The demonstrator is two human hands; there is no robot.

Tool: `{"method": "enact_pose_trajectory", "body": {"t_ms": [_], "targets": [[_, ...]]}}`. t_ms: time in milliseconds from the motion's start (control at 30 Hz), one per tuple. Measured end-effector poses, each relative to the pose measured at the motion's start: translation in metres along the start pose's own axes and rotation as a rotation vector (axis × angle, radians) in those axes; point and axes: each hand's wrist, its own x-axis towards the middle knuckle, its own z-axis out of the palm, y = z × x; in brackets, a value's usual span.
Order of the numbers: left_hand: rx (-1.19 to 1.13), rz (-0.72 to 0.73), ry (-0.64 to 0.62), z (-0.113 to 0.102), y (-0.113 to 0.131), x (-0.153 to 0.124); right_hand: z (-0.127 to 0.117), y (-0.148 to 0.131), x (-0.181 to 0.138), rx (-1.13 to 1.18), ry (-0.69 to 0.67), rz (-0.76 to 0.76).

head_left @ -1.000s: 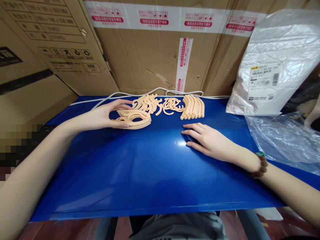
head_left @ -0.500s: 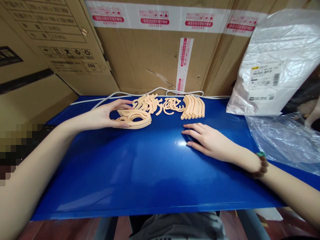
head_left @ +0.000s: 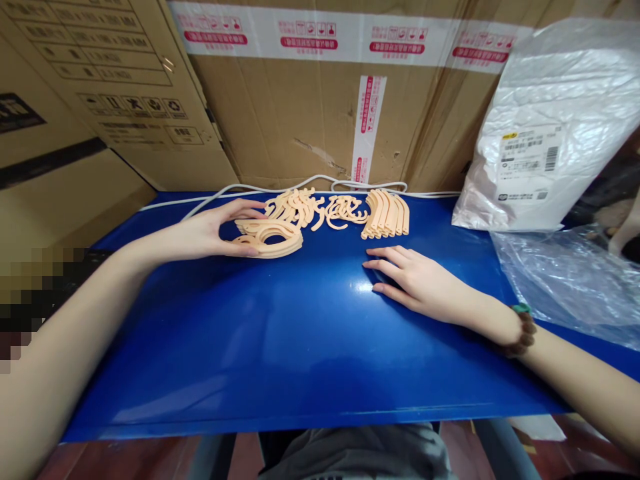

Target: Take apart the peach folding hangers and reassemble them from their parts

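My left hand (head_left: 210, 230) wraps round the left end of a stack of beige, oval-holed plastic pieces (head_left: 293, 248), its thumb across the front and its fingers behind. Just beyond that stack lies a loose pile of beige wavy pieces (head_left: 295, 205). Beside it are small beige C-shaped hooks (head_left: 337, 225), and further right sits a neat row of beige curved arms (head_left: 387, 212). My right hand (head_left: 413, 277) lies on the blue table with its fingers spread and nothing in them, a little nearer to me than the row of arms.
The blue tabletop (head_left: 300, 353) ends at a front edge near my lap. Large cardboard boxes (head_left: 280, 113) wall off the back and left. A white cable (head_left: 235, 190) runs along the rear. On the right are a white mailing bag (head_left: 525, 100) and clear plastic film (head_left: 575, 280).
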Motion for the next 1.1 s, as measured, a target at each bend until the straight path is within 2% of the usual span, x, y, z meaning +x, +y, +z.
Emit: {"method": "enact_pose_trajectory", "body": {"t_ms": [300, 500, 667, 1100], "targets": [[0.057, -0.013, -0.01, -0.001, 0.002, 0.0, 0.0, -0.001, 0.0, 0.009, 0.0, 0.003], [0.141, 0.03, -0.041, -0.007, -0.011, -0.004, 0.0, -0.001, 0.001, 0.017, 0.006, 0.0], [0.22, -0.031, -0.055, -0.014, -0.02, -0.007, 0.001, 0.0, 0.0, 0.011, -0.003, 0.004], [0.257, -0.072, -0.07, -0.017, -0.023, -0.008, 0.0, -0.001, 0.0, 0.002, 0.001, 0.005]]}}
